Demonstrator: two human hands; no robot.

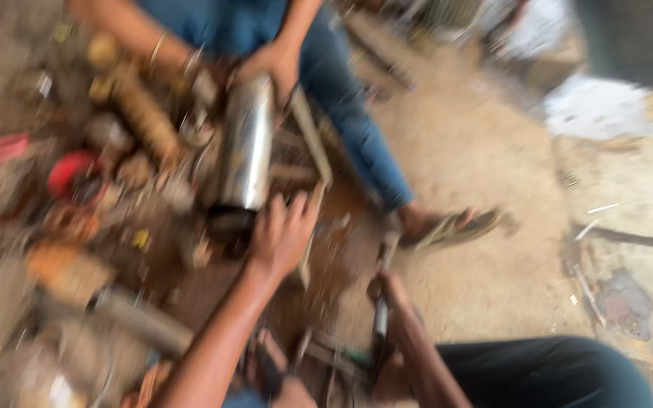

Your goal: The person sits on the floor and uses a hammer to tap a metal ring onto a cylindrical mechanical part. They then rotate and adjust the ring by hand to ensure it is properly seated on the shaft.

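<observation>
The left hand [281,236], fingers spread open, touched the dark lower end of a shiny steel cylinder [246,147] lying among scrap parts. The right hand [385,291] was closed on a thin dark metal tool [380,321]. Another person's hand [268,66] gripped the cylinder's top. Work seemed unfinished.
</observation>
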